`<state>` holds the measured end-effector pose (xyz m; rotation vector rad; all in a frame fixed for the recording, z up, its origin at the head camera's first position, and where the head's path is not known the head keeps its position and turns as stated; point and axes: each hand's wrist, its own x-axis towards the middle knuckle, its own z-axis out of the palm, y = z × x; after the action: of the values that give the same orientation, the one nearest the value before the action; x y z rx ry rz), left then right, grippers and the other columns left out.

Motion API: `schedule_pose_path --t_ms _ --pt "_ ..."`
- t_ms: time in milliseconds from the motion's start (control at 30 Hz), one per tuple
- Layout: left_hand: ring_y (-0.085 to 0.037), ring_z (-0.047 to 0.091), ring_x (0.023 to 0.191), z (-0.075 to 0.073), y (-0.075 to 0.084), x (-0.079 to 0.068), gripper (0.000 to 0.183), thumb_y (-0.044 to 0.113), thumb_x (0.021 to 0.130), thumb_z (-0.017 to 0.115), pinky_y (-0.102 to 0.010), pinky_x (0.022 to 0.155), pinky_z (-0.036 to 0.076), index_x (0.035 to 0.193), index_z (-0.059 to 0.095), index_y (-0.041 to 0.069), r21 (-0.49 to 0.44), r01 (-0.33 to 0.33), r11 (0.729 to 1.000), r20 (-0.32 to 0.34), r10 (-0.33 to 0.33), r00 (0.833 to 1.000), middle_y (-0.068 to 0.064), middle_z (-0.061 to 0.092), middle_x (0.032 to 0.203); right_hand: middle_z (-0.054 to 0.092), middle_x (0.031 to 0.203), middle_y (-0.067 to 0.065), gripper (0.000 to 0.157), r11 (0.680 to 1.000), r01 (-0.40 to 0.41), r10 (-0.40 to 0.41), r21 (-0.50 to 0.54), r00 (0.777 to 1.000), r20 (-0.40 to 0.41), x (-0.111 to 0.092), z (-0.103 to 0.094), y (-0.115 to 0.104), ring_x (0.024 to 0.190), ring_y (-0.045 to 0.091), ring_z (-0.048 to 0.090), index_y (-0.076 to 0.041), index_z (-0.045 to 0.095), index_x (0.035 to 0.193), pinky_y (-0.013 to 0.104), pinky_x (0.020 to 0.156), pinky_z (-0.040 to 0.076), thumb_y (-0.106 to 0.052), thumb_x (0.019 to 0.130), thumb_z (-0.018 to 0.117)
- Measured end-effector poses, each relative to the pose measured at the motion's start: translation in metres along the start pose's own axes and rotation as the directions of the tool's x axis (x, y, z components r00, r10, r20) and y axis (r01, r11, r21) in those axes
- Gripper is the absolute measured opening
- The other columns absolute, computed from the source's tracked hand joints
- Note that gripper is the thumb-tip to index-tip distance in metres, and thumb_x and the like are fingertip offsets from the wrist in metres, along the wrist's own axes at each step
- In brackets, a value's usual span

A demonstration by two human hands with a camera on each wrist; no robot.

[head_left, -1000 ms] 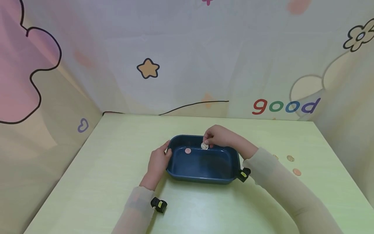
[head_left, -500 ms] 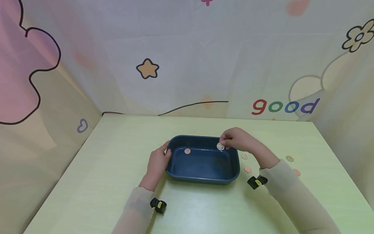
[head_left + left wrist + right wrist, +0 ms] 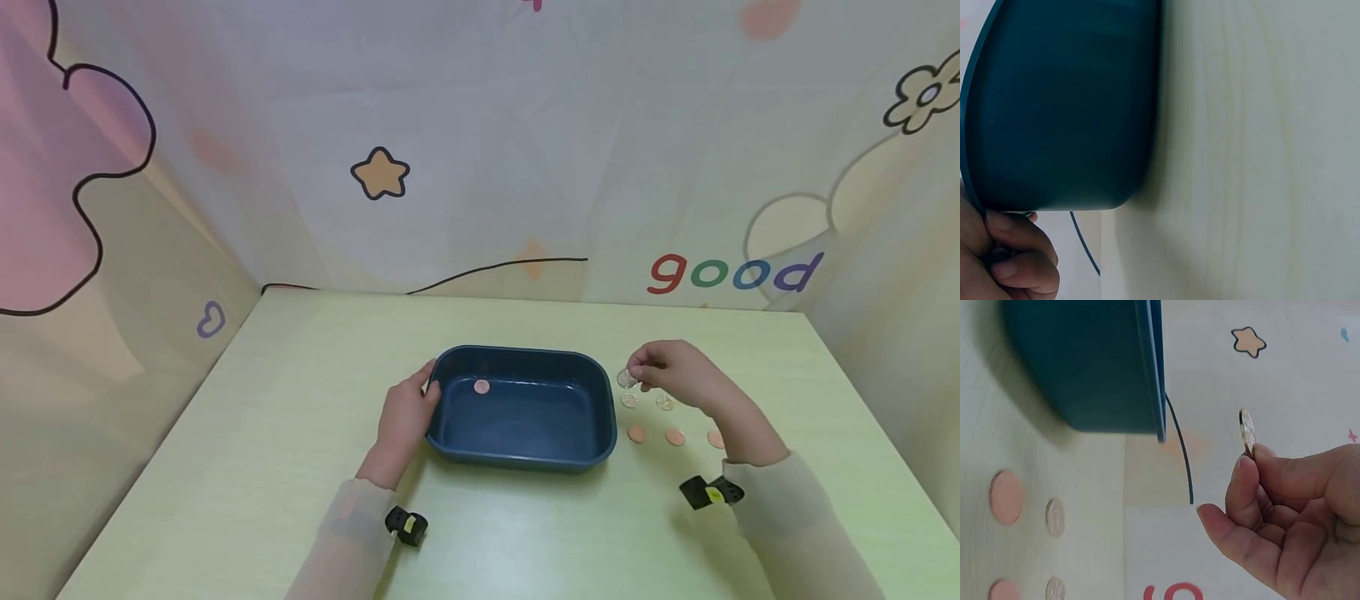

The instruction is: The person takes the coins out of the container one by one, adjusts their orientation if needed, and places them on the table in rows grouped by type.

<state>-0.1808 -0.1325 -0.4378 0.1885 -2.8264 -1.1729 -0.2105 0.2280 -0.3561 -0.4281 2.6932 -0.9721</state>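
A dark blue rectangular tray (image 3: 525, 425) sits on the table, with one pinkish coin (image 3: 482, 387) inside near its back left. My left hand (image 3: 403, 421) grips the tray's left end; its curled fingers (image 3: 1025, 269) show at the rim in the left wrist view. Off the tray's right side, my right hand (image 3: 686, 379) pinches a silver-coloured coin (image 3: 1247, 430) between thumb and forefinger, raised above the table. Beneath that hand lie two silver-coloured coins, a nearer one (image 3: 628, 401) and a farther one (image 3: 665, 402). Copper-coloured coins (image 3: 637, 434) form a row in front of them.
The pale green tabletop (image 3: 300, 400) runs back to a printed cloth backdrop (image 3: 480, 167). Each wrist wears a small black camera, and the right one (image 3: 711, 492) hangs over the table below the copper-coloured coins.
My right hand has carried the pinched coin rightward, from over the tray to beyond its right rim. Coins its arm had covered now show. My left hand and the tray stay put.
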Motion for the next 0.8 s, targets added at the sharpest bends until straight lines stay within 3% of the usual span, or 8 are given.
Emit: schedule_pose_path --t_ms 367,800 --pt "-0.014 0.036 0.055 0.0 -0.001 0.002 0.047 0.015 0.101 0.053 -0.025 0.054 0.029 0.147 0.056 0.006 0.002 -0.007 1.0 -0.011 0.007 1.0 0.002 0.035 0.06 0.069 0.099 0.024 0.021 0.995 -0.095 0.091 -0.03 0.991 -0.102 -0.021 -0.022 0.052 0.083 0.022 0.064 0.01 0.065 0.107 0.033 0.073 0.051 -0.008 0.103 0.055" --pt "-0.013 0.035 0.054 0.001 -0.003 0.002 0.047 0.014 0.101 0.052 -0.026 0.054 0.029 0.147 0.056 0.005 0.002 -0.016 1.0 -0.004 0.016 1.0 0.003 0.033 0.059 0.066 0.097 0.027 0.027 0.975 -0.217 0.21 -0.049 0.971 -0.112 -0.042 -0.044 0.101 0.079 0.016 0.062 0.018 0.059 0.112 0.021 0.067 0.051 -0.007 0.104 0.052"
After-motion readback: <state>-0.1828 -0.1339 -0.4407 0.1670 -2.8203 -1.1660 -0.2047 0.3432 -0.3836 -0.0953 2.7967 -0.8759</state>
